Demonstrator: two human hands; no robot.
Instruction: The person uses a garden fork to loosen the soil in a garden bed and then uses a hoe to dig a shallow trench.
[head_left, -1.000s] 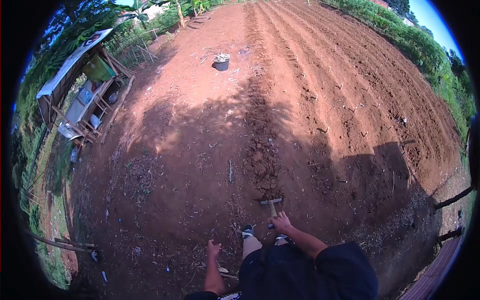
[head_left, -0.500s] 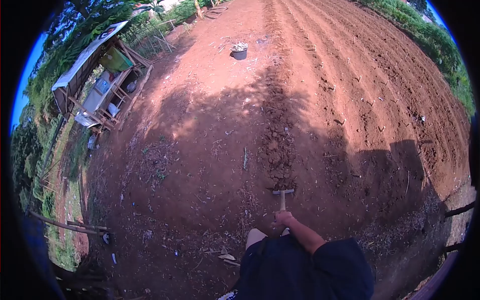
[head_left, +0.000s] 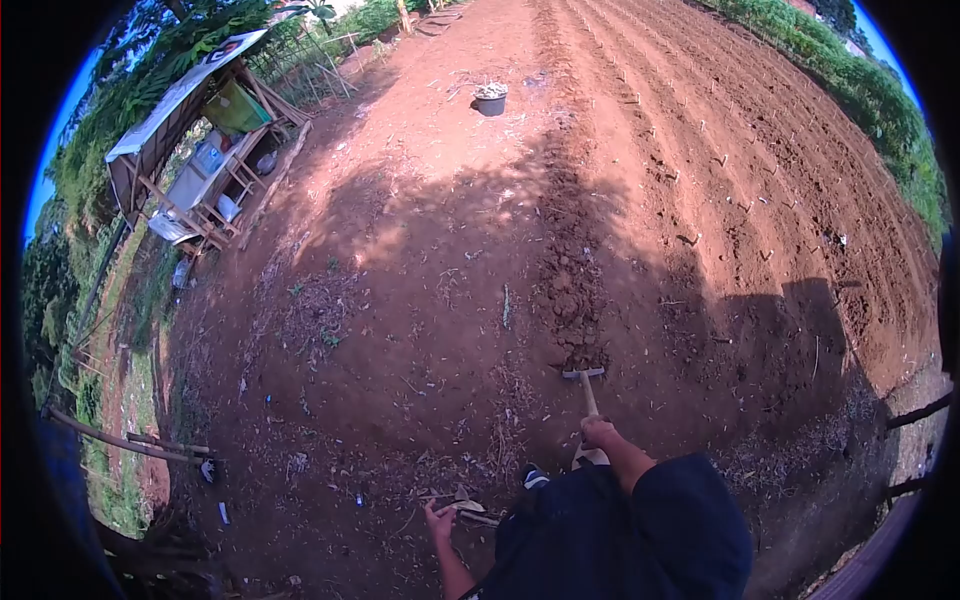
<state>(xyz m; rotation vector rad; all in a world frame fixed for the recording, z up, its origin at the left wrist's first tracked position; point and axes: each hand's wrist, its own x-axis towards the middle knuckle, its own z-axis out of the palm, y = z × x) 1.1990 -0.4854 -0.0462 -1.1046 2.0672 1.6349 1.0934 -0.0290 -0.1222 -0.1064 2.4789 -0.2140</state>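
My right hand point(head_left: 598, 431) is closed around the wooden handle of a hoe point(head_left: 590, 400). The hoe's flat metal blade point(head_left: 583, 373) rests at the near end of a strip of broken, cloddy soil point(head_left: 572, 285). Off to the left and lower down, my left hand point(head_left: 440, 520) is held out with its fingers apart and nothing in it. Dry leaves point(head_left: 466, 504) lie on the ground just beyond that hand. One shoe point(head_left: 535, 477) shows between the left hand and the hoe.
Ahead stands a dark bucket point(head_left: 490, 103) heaped with pale pieces. Planted furrows with short sticks point(head_left: 700, 130) run along the right. A wooden shelter point(head_left: 200, 160) stands at the left, bamboo poles point(head_left: 130, 443) lower left. Dark rails point(head_left: 918, 415) edge the right side.
My left hand has come into view at the lower left, away from the hoe. The right hand and hoe sit slightly farther right and higher in view. A shoe now shows.
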